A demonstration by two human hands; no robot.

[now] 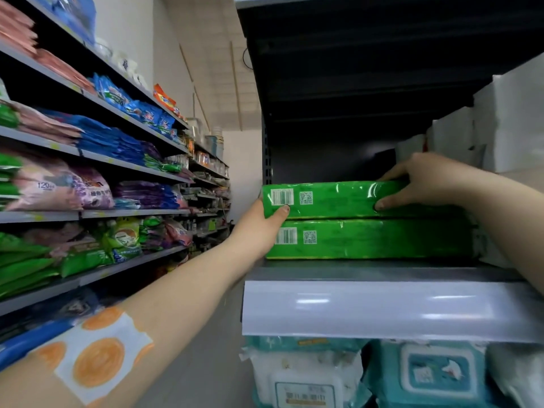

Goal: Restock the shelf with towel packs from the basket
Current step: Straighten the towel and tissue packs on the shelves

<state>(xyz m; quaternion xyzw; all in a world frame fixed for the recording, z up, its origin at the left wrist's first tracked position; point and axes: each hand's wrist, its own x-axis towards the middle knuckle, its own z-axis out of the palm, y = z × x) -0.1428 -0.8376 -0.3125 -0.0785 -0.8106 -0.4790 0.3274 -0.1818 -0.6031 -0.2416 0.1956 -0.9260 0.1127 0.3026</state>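
My left hand and right hand clamp the top green pack on the lower pack; pushed unevenly, it could slide off the shelf.

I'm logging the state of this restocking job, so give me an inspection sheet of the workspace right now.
Surface: grey shelf with a pale price rail along its front edge.
Job's things: two green packs stacked flat, upper pack on lower pack, barcodes facing out; basket not in view.
Clutter: white packs stacked at the right of the same shelf; wipe packs on the shelf below.
Grips: left hand holds the upper pack's left end; right hand holds its top and front, further right.
Cables: nothing seen.
Surroundings: aisle shelving on the left, filled with coloured bags; patch with orange circles on the left forearm.
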